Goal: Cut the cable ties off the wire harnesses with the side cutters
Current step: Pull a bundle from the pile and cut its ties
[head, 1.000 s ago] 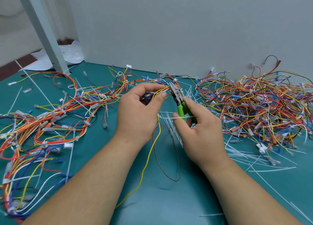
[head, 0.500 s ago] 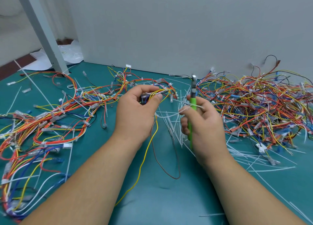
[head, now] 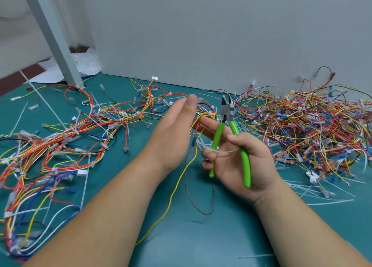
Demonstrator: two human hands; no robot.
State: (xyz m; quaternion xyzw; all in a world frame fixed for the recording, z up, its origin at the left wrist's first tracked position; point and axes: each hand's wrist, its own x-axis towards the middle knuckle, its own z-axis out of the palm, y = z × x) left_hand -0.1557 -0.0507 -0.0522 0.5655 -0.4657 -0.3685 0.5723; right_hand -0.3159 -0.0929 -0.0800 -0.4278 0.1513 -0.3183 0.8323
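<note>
One grey wall (head: 221, 35) at the rear, with one teal table (head: 201, 236) in front of it. One slanted grey post (head: 52, 37), far left. Two harness heaps: a long tangle (head: 60, 138) at left and a denser pile (head: 302, 121) at right, against the wall. One left hand (head: 173, 129), mid-table, with fingers straight and the thumb raised and blurred; wires (head: 202, 114) cross its forefinger and trail down to the table. One right hand (head: 241, 158), curled round the cutters (head: 225, 113); their green handles are spread and the jaws are apart, pointing up just beside the left forefinger. One tie (head: 221, 152) across the right fingers. Several white offcuts (head: 330, 202) lie on the table, near right.
</note>
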